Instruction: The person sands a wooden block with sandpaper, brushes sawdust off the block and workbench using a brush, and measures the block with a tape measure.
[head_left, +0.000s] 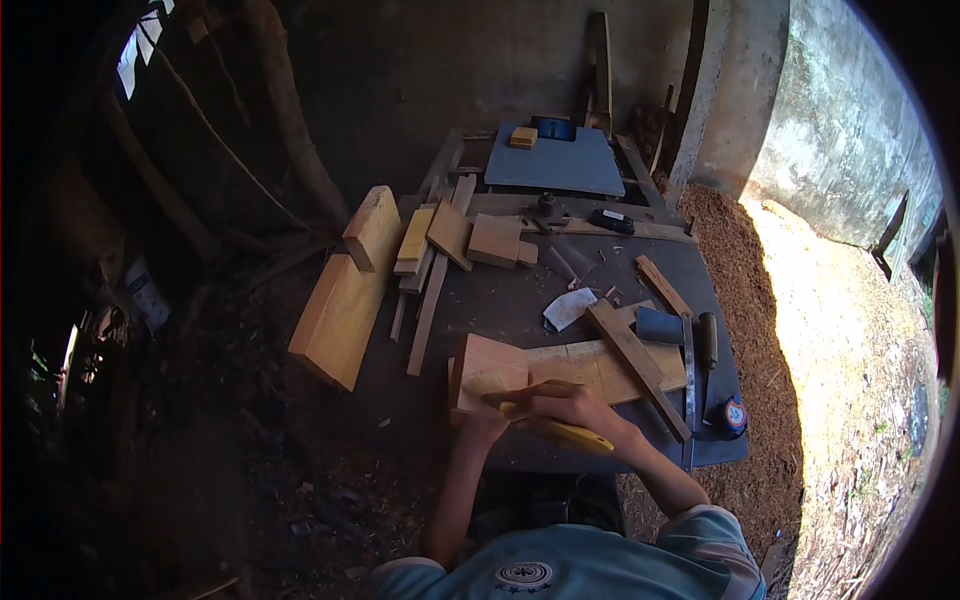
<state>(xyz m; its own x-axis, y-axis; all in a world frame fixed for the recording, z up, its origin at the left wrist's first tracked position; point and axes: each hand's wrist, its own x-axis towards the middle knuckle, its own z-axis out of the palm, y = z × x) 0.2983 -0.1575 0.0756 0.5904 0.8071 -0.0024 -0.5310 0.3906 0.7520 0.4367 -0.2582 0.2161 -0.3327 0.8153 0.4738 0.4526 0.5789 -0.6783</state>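
Note:
My right hand (575, 405) is closed around a flat paintbrush (590, 438) with a yellow handle. The pale bristles rest against the face of a light wooden block (497, 357) at the near edge of the table. At the block's lower edge, my left hand (484, 427) grips it, its fingers partly hidden behind the brush and right hand. A light board (570, 366) lies flat just beyond the hands. Across it runs a narrow wooden strip (640, 370).
Thick yellowish planks (340, 325) stand at the table's left, near several smaller wood pieces (493, 241). A metal ruler (689, 390), tape measure (733, 414) and crumpled white paper (570, 309) lie to the right. Behind is a blue-grey board (560, 165). Sawdust (740, 300) covers the ground at right.

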